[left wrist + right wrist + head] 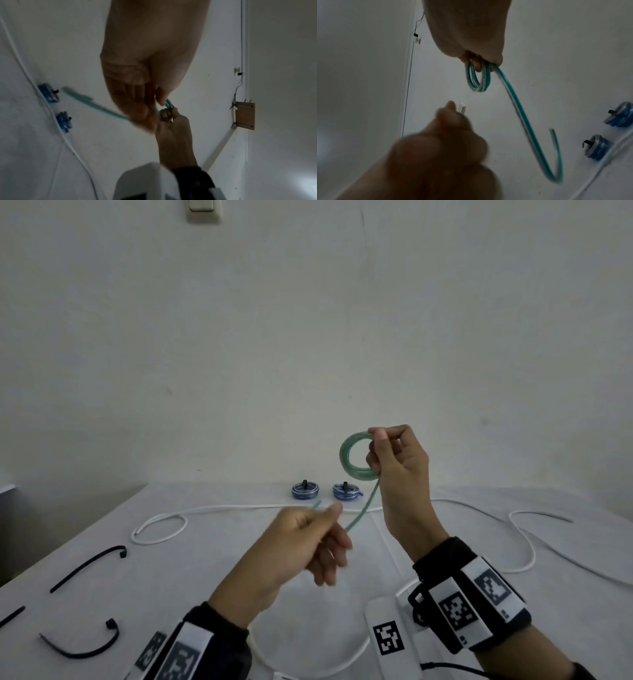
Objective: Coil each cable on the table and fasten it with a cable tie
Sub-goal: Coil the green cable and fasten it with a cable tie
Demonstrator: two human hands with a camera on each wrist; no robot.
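Green cable coiled in mid-air above the desk (pixel 212 563).
Right hand (pixel 399 470) pinches the green cable (pixel 352 457) coil; left hand (pixel 301 542) pinches its tail; two blue coils (pixel 305 490), three cable ties (pixel 87 566).

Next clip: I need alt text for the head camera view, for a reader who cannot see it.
The right hand holds a small green cable coil above a white table while the left hand pinches the cable's loose tail. At the far edge sit two blue coils already tied; a long white cable and black cable ties lie loose.
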